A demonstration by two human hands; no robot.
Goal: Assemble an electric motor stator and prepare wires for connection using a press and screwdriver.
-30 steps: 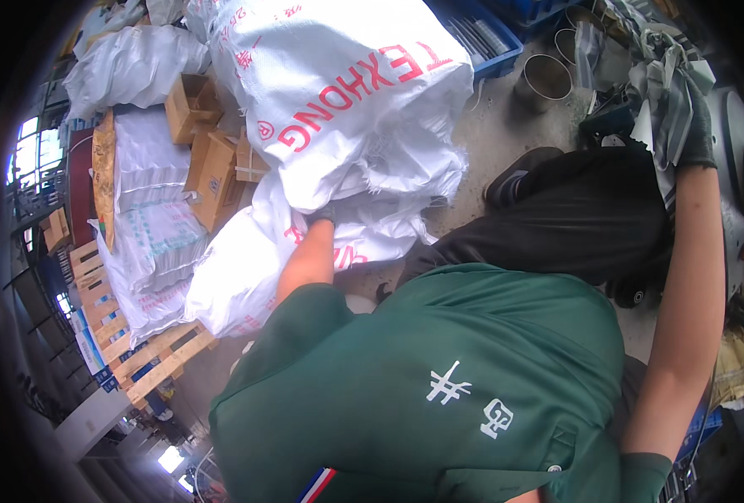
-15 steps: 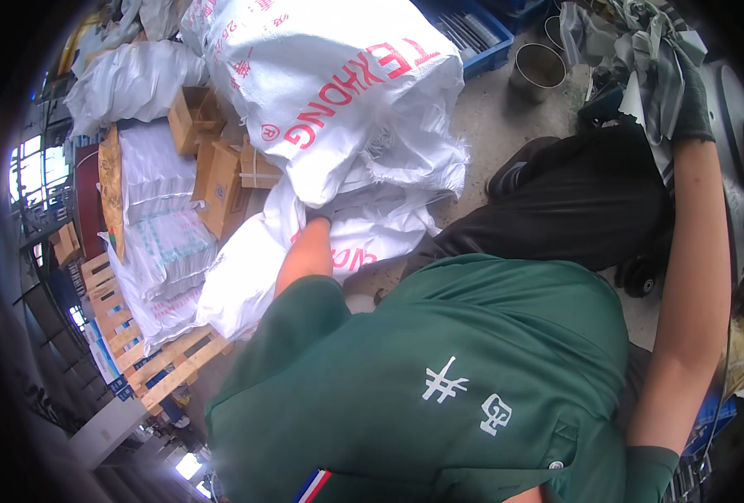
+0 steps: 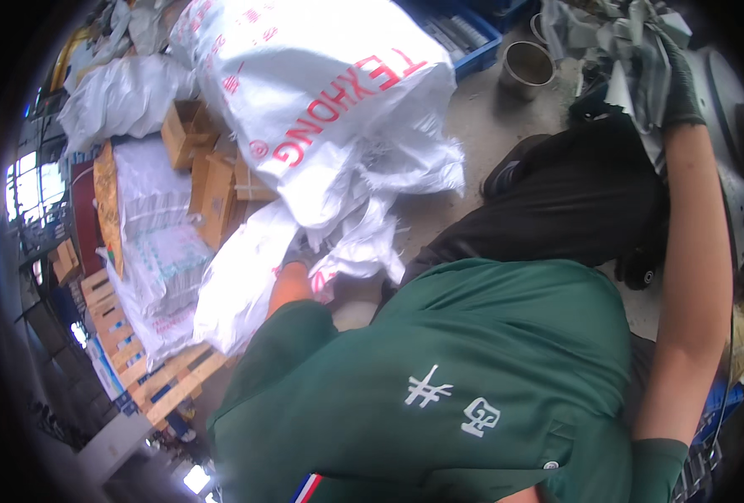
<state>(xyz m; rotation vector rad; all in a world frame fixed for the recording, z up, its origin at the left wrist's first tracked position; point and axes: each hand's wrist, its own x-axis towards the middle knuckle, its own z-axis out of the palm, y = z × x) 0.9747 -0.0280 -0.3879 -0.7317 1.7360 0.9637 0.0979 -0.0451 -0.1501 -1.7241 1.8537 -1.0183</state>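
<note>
nearby, metal can (image 3: 527,69) & blue crate (image 3: 472,33); white sack (image 3: 321,109) hides l hand.

The left hand (image 3: 298,256) grips a white woven sack (image 3: 330,109) while the gloved right hand (image 3: 678,80) holds grey cloth (image 3: 615,38).

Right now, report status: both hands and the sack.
Left hand gloved, grip buried in the white woven sack. Right hand gloved, shut on grey rags. Metal can beside the rags.
</note>
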